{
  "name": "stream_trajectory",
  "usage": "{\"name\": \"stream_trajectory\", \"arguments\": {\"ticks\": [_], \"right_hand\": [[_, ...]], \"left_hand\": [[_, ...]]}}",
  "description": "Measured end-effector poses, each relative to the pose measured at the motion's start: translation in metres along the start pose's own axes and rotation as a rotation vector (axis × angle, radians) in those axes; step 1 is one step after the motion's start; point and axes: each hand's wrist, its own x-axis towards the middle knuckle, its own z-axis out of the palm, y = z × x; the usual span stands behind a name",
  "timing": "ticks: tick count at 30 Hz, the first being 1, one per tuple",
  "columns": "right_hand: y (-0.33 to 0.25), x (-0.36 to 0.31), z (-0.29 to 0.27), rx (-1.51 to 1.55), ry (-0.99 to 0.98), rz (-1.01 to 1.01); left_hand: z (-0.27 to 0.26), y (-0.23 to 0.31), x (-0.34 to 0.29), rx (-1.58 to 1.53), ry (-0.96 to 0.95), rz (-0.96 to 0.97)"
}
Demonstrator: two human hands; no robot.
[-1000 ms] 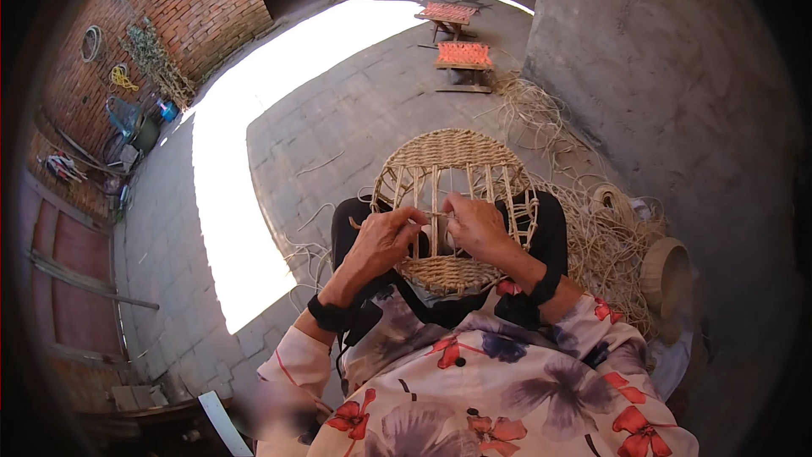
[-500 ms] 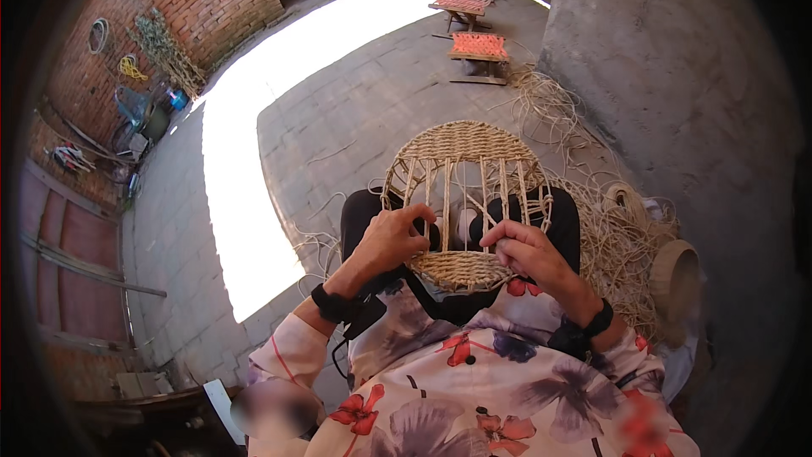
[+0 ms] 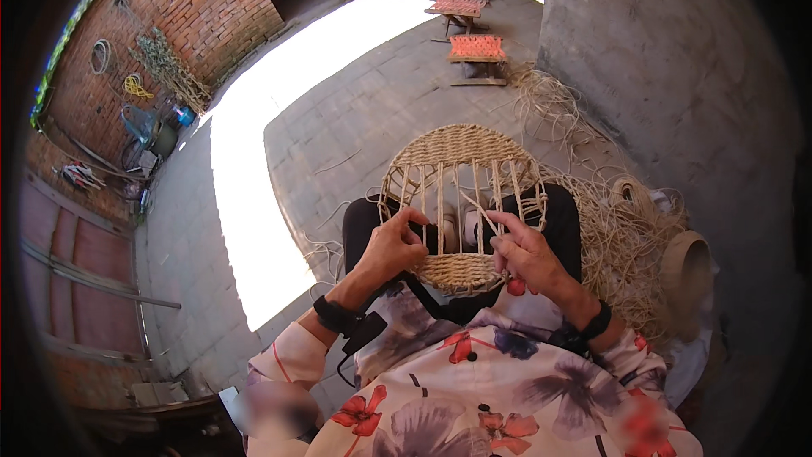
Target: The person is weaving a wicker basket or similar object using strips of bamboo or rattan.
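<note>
An oval frame wound with tan twisted cord rests across my lap. Its far and near ends are tightly woven; between them several lengthwise cords are stretched with gaps. At the left side of these gaps is my left hand, its thumb and forefinger curled together in a pinch; what lies between them is hidden. My right hand is closed near the right part of the near woven end. From its fingertips a loose cord strand slants up and left across the stretched cords.
A tangled heap of tan cord lies to my right, beside a round pale tan object. Two low stools with red woven seats stand ahead. A grey wall rises on the right, a brick wall at far left.
My right hand has shifted slightly, and a slanting cord strand now shows clearly at its fingertips. My left hand stays at the frame's left side, its fingers still pinched.
</note>
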Motion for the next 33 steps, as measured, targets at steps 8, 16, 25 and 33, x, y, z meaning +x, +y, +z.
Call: {"name": "stream_trajectory", "arguments": {"ticks": [8, 16, 25, 33], "right_hand": [[0.005, 0.002, 0.001, 0.053, -0.005, 0.024], [0.007, 0.003, 0.002, -0.010, -0.005, 0.021], [0.009, 0.002, 0.002, -0.047, -0.002, 0.003], [0.010, 0.000, 0.003, 0.007, 0.042, -0.006]], "left_hand": [[-0.016, -0.001, -0.003, -0.567, -0.090, -0.295], [-0.024, -0.004, -0.005, -0.845, -0.318, -0.360], [-0.025, 0.028, -0.006, 0.873, -0.386, 0.585], [-0.031, 0.024, 0.025, 0.735, -0.530, 0.368]]}}
